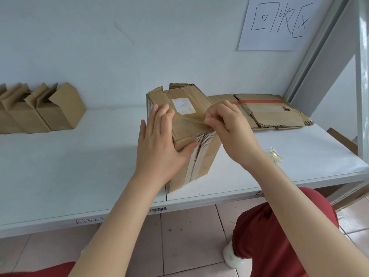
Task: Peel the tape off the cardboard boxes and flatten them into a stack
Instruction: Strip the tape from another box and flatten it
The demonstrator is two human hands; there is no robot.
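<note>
Step in hand: tape removal. The box [185,124] stands on the counter [60,166] near its front edge, still sealed and unflattened. Left hand [159,144] lies open and flat against the box's left side, fingers [159,114] spread over the top, bracing it and gripping nothing. Right hand [227,124] is at the box's right top edge, fingers pinched closed on a strip of clear tape [192,121] partly lifted from the top face. Flattened cardboard [269,110] lies right of the box; more boxes [40,110] wait well to its left. Next move probably calls for a steady pull along the seam with the box held firm.
</note>
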